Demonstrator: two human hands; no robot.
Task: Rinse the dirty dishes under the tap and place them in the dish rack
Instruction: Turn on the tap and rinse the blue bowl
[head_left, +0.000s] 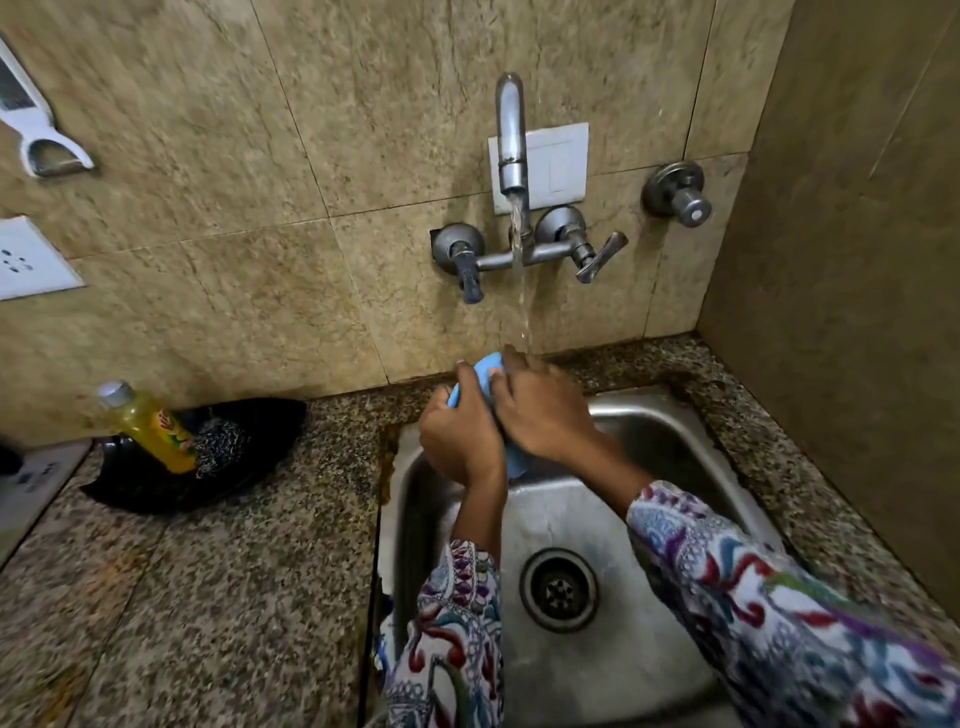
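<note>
Both hands (498, 421) grip a blue dish (488, 369) under the running tap (511, 135).

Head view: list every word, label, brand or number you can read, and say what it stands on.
Nothing here reads clearly.
Yellow bottle by the sink: red, green and yellow label, lettering too blurred to read.
White appliance at the left edge: dark marks, too small to read.
Wall socket, switch plate, tap and the blue dish in both hands: no text visible.
</note>
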